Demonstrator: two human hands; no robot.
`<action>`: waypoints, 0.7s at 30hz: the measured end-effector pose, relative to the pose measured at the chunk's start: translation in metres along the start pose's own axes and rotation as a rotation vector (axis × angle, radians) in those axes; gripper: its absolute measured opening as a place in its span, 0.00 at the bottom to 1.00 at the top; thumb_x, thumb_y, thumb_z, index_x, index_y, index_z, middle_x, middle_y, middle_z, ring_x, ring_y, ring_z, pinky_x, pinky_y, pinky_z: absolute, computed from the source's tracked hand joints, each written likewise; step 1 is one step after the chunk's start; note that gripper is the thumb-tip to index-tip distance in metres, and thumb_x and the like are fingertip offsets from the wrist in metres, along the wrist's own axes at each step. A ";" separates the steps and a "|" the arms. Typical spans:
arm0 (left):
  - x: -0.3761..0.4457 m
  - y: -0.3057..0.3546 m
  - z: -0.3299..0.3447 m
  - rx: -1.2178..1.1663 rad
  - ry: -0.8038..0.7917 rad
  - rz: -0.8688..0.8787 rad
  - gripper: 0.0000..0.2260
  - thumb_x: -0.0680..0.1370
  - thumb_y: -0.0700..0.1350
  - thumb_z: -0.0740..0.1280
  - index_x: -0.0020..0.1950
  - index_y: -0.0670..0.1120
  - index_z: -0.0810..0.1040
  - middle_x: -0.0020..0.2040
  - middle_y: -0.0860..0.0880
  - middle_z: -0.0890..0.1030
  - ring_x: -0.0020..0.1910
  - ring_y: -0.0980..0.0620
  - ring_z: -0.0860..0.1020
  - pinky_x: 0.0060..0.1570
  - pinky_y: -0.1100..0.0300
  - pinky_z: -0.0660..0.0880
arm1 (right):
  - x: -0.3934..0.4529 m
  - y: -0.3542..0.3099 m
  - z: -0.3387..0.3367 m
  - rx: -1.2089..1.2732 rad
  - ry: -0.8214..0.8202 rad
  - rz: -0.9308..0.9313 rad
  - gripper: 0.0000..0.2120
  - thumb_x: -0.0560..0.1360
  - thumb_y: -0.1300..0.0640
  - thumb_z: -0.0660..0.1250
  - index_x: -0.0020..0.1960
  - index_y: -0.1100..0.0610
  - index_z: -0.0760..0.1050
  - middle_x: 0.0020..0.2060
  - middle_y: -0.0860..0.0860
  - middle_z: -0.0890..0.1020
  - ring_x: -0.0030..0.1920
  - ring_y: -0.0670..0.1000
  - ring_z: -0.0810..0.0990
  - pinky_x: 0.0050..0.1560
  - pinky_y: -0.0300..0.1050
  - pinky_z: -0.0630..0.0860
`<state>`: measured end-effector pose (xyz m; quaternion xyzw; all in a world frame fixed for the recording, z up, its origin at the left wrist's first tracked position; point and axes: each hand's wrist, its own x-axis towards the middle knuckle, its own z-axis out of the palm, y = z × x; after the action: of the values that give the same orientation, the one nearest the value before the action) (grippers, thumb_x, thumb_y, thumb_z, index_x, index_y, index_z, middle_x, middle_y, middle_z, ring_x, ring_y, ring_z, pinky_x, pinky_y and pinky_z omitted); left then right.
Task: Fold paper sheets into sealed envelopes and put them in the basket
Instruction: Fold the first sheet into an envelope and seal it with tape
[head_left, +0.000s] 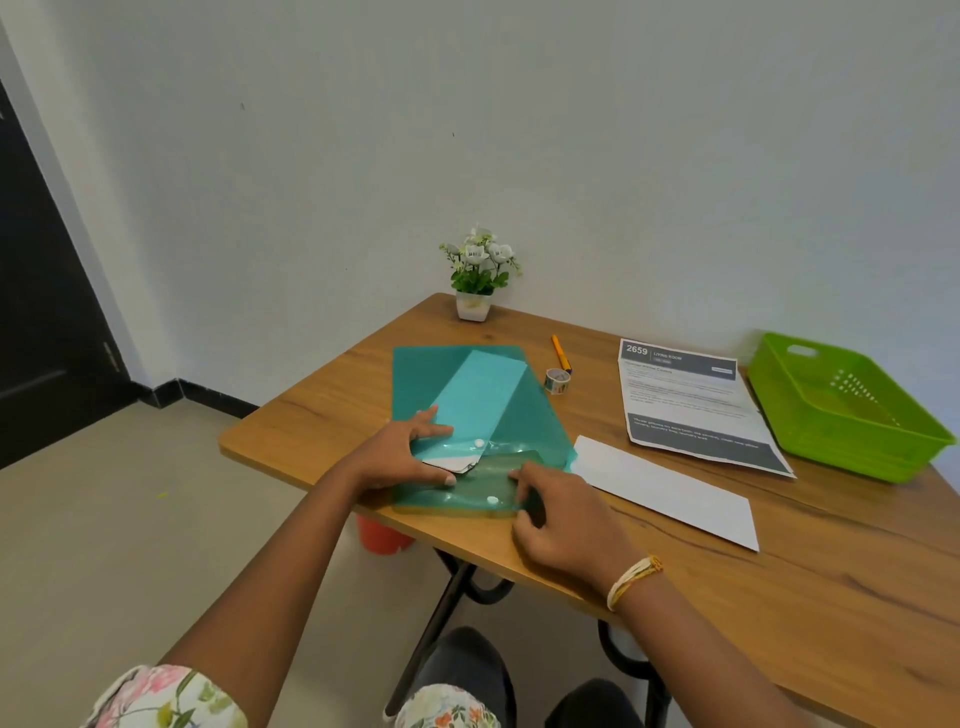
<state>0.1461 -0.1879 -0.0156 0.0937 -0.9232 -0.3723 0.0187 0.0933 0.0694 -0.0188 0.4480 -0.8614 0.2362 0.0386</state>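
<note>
The folder (467, 415) fills the table's (779, 597) near left part, with both hands on its near end. At its 1 o'clock the pen (561, 353) and tape (557, 380) lie close together, narrowing the way toward the far edge. At 3 o'clock the white sheet (670, 488) lies just beside it; the printed page (691, 400) sits beyond that, then the basket (841, 410) at the right edge. The plant (478, 275) stands at 12 o'clock in the far corner. Bare wood lies at 5 o'clock, nearer than the sheet.

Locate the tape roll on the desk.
Head view: the tape roll stands mid-desk, right of the green folder, just below the yellow pen.
</note>
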 end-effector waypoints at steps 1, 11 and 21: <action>-0.001 0.000 0.000 -0.005 0.015 0.002 0.32 0.68 0.51 0.77 0.70 0.56 0.71 0.77 0.57 0.55 0.75 0.53 0.58 0.73 0.51 0.59 | -0.002 0.001 0.001 0.020 0.005 0.021 0.09 0.70 0.48 0.63 0.49 0.48 0.72 0.43 0.44 0.79 0.42 0.46 0.76 0.43 0.45 0.78; -0.008 -0.006 0.014 -0.178 0.344 0.059 0.20 0.70 0.35 0.68 0.59 0.50 0.81 0.71 0.52 0.71 0.68 0.55 0.70 0.61 0.64 0.68 | 0.016 -0.016 0.005 -0.046 0.151 0.219 0.10 0.77 0.47 0.61 0.42 0.51 0.73 0.37 0.47 0.79 0.38 0.48 0.77 0.37 0.43 0.74; -0.011 -0.004 0.026 -0.246 0.592 0.144 0.09 0.75 0.36 0.69 0.46 0.51 0.83 0.50 0.54 0.83 0.52 0.61 0.79 0.56 0.64 0.73 | 0.047 -0.048 0.016 -0.055 0.147 0.101 0.13 0.77 0.55 0.64 0.61 0.53 0.77 0.56 0.50 0.81 0.57 0.52 0.78 0.55 0.46 0.74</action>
<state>0.1545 -0.1705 -0.0371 0.1292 -0.8301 -0.4352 0.3238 0.1052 0.0032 -0.0022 0.3841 -0.8839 0.2465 0.1019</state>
